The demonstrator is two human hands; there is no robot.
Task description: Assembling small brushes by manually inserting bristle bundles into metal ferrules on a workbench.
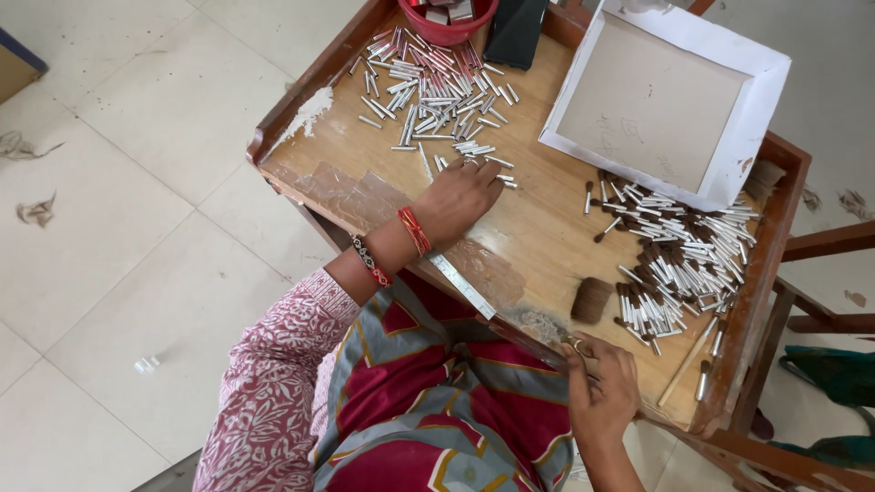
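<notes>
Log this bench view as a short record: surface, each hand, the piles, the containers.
Surface: wooden table with raised edges, over a tiled floor
Left hand: palm down, fingers on the near edge of a scattered pile of empty metal tubes
Right hand: at the table's near edge, pinching something small; what it is cannot be told
Second pile: finished brush tips, metal tubes with dark bristle ends, at the table's right
Loose tuft: brown bristle bundle beside that pile
Containers: red bowl at the far edge; shallow white cardboard tray, nothing in it
Wrist: red and beaded bangles

You've got two piles of metal tubes: one plain (437, 87), one brush-tipped (679, 260), each too many to count. One red bowl (447, 27), one white tray (670, 96), one ruler (460, 284).
</notes>
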